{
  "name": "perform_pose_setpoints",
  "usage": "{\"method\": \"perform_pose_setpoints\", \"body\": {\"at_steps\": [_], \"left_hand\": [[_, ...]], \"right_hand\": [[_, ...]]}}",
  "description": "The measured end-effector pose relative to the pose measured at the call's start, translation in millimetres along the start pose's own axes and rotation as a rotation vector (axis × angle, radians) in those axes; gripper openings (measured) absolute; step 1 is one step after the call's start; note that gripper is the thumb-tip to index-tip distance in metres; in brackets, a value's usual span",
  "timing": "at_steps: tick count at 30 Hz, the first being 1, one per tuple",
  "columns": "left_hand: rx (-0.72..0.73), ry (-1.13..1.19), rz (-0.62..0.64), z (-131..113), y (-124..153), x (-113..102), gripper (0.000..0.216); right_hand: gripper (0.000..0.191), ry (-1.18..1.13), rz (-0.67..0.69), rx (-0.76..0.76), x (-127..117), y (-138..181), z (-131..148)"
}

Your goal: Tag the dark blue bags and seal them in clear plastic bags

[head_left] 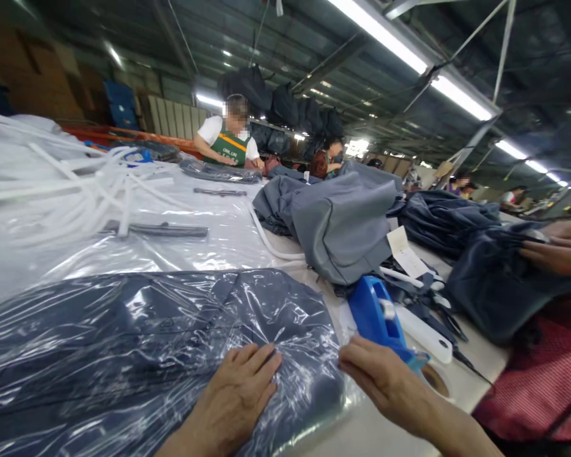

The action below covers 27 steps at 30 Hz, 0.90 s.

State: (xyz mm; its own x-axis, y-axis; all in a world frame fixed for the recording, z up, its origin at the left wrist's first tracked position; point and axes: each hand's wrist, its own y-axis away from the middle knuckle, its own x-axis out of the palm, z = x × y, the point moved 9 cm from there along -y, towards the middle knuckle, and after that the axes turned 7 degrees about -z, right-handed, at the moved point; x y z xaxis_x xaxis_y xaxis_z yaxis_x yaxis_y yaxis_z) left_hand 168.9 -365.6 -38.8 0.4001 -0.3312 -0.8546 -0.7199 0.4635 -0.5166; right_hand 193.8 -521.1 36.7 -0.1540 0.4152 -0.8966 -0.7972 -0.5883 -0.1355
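Now: both hands at the bagged garment, near edge of the table

Farthest left, toward the table's far left corner, I see a heap of white plastic strips (52, 184) lying on clear film, with a dark flat bar (159, 230) just beside them. Nearer me, along the near edge of the table (380, 438), lies a dark blue garment sealed in a clear plastic bag (137, 343); it fills the near left part of the surface. My left hand (235, 397) lies flat on the bag's right end, palm down, fingers spread a little and holding nothing. Just to the right, my right hand (385, 377) sits at the bag's right edge, fingers drawn close together with their tips at the plastic; I cannot tell whether they pinch the film or only touch it. Directly behind that hand stands a blue tape dispenser (375, 314), close to the knuckles. Past it, mid-table, a grey garment (342, 222) is bundled up with a white paper tag (406, 254) hanging at its right side. Further right, dark navy garments (495, 279) are piled near the right edge, and another person's hands (559, 251) rest on that pile. At the far edge a person in a green apron (228, 146) bends over the table.
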Motion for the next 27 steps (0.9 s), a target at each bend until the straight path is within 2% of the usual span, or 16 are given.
{"method": "perform_pose_setpoints", "body": {"at_steps": [2,5,8,12,15,18,21,22,25,27], "left_hand": [[-0.03,0.027,0.011,0,0,-1,0.036],[-0.07,0.075,-0.007,1,-1,-3,0.033],[-0.092,0.12,-0.033,2,-2,-4,0.029],[-0.099,0.141,-0.019,3,0,2,0.03],[-0.1,0.144,0.005,3,1,6,0.031],[-0.09,0.131,-0.001,2,2,6,0.033],[-0.098,0.136,-0.012,4,3,6,0.032],[-0.104,0.142,-0.011,4,3,6,0.031],[-0.114,0.143,0.005,5,2,7,0.032],[-0.114,0.144,0.007,5,2,6,0.033]], "right_hand": [[0.021,0.144,0.172,-0.078,10,-31,11],[0.016,0.31,0.34,-0.152,28,-62,15],[0.014,0.404,0.427,-0.178,44,-81,11],[0.011,0.417,0.486,-0.142,60,-94,0],[0.01,0.394,0.487,-0.052,66,-101,-11],[0.009,0.388,0.416,0.08,65,-109,-26],[0.039,0.368,0.321,0.192,59,-119,-46],[0.043,0.341,0.312,0.218,57,-123,-54],[0.03,0.257,0.283,0.266,46,-131,-74],[0.02,0.258,0.183,0.267,28,-130,-78]]}}
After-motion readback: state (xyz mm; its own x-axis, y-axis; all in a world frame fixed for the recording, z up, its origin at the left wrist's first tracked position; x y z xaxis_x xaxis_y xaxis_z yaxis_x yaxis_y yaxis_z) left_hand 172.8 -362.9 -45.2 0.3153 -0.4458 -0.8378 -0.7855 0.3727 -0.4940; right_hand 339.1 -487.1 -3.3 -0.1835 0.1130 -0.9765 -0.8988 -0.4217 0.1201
